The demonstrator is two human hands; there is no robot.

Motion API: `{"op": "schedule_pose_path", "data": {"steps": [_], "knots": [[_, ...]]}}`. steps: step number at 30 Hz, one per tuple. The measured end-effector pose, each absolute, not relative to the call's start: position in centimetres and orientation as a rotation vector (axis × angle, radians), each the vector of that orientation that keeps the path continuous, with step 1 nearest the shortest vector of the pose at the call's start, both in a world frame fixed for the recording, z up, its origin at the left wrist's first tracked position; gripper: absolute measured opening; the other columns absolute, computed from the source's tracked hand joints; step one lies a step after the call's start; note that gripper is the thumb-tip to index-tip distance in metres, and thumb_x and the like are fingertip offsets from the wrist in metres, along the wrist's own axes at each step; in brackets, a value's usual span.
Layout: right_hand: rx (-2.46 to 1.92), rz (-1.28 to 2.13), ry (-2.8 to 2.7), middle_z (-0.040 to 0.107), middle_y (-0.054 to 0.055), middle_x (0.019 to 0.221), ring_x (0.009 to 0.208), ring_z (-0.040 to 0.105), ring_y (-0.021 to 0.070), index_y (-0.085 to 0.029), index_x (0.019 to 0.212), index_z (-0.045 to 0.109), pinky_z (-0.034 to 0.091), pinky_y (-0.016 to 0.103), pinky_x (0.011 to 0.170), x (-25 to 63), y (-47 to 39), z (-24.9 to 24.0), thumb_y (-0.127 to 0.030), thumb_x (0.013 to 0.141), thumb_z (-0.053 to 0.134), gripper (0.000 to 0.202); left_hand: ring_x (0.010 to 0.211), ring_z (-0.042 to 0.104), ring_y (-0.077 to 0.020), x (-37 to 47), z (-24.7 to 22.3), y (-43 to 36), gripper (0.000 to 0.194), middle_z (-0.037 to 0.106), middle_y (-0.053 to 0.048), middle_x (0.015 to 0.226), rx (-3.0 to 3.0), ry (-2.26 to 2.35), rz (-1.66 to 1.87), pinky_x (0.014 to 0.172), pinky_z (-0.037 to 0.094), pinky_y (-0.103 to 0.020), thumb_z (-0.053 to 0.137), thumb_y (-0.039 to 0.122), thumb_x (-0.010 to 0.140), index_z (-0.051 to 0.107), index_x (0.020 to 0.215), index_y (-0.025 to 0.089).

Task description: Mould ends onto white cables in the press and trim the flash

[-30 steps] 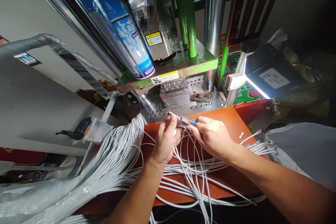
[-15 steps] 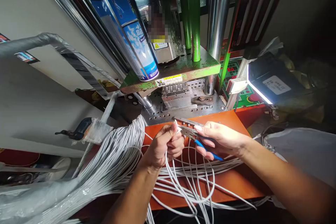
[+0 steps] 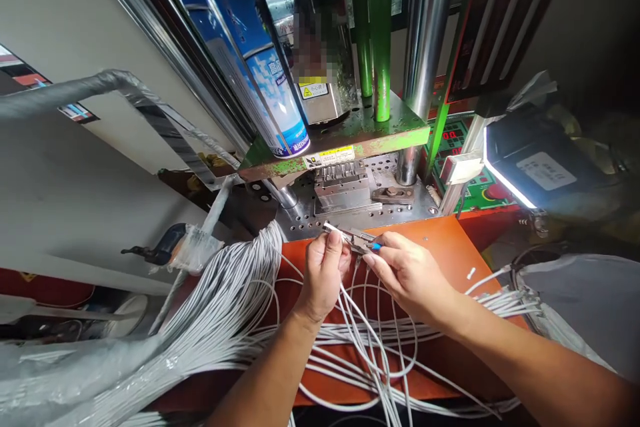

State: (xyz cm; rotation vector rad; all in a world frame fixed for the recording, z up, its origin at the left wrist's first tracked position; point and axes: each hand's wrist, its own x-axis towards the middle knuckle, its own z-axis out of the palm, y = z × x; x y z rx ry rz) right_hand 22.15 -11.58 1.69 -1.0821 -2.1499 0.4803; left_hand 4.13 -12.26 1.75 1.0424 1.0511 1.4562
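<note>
My left hand point(image 3: 324, 277) is closed, thumb against fingers, on white cables point(image 3: 361, 320) that hang below it in loops. A short white cable end point(image 3: 328, 227) sticks out above my thumb. My right hand point(image 3: 413, 273) is wrapped round a pair of pliers point(image 3: 360, 244), and only a bit of the blue handle shows. The plier jaws point left, close beside my left fingers. Whether they touch a cable, I cannot tell.
Behind my hands stands a green press with a steel mould block point(image 3: 343, 190) on its bed. A spray can point(image 3: 270, 87) rests on the press plate. A thick cable bundle point(image 3: 220, 287) lies left. A lit lamp point(image 3: 540, 167) and small white bits point(image 3: 471, 273) are right.
My right hand has closed further round the pliers, covering most of the blue handles. The cable end by my left thumb now tilts left. The view has shifted slightly.
</note>
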Motion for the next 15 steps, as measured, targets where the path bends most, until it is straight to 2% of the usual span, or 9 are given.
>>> {"op": "schedule_pose_path", "data": {"steps": [4,7,11,15], "knots": [[-1.122,0.316,-2.181,0.057,0.004,0.084,0.076,0.055,0.0166,-0.020,0.071,0.062,0.040,0.030,0.067,21.9,-11.9,1.2,-0.045,0.113,0.038,0.054,0.047,0.032,-0.0061,4.6,1.4,-12.3,0.061,0.040,0.006,0.057,1.081,1.096,1.505,0.045,0.029,-0.019,0.072,0.070,0.088,0.049,0.065,0.018],[-1.118,0.390,-2.147,0.055,0.004,0.078,0.070,0.051,0.0170,-0.021,0.068,0.058,0.036,0.031,0.064,22.0,-11.8,1.5,-0.047,0.111,0.039,0.054,0.046,0.031,-0.0060,4.3,1.4,-12.2,0.059,0.038,0.006,0.054,1.078,1.058,1.473,0.043,0.027,-0.018,0.071,0.067,0.091,0.050,0.066,0.018],[-1.025,1.150,-1.961,0.048,0.000,0.061,0.057,0.042,0.0143,-0.022,0.059,0.045,0.033,0.030,0.057,22.8,-11.2,2.6,-0.063,0.106,0.043,0.062,0.040,0.020,-0.0044,3.0,2.4,-12.3,0.055,0.030,0.009,0.051,0.906,0.856,1.202,0.038,0.019,-0.016,0.074,0.061,0.091,0.047,0.067,0.019],[-0.727,2.076,-1.632,0.059,0.003,0.062,0.049,0.051,0.0136,-0.024,0.057,0.034,0.032,0.027,0.047,23.9,-10.4,3.3,-0.077,0.100,0.039,0.069,0.036,0.013,-0.0040,1.4,3.5,-12.5,0.064,0.019,0.011,0.047,0.766,0.628,0.907,0.034,0.019,-0.017,0.076,0.060,0.089,0.035,0.059,0.021]]}}
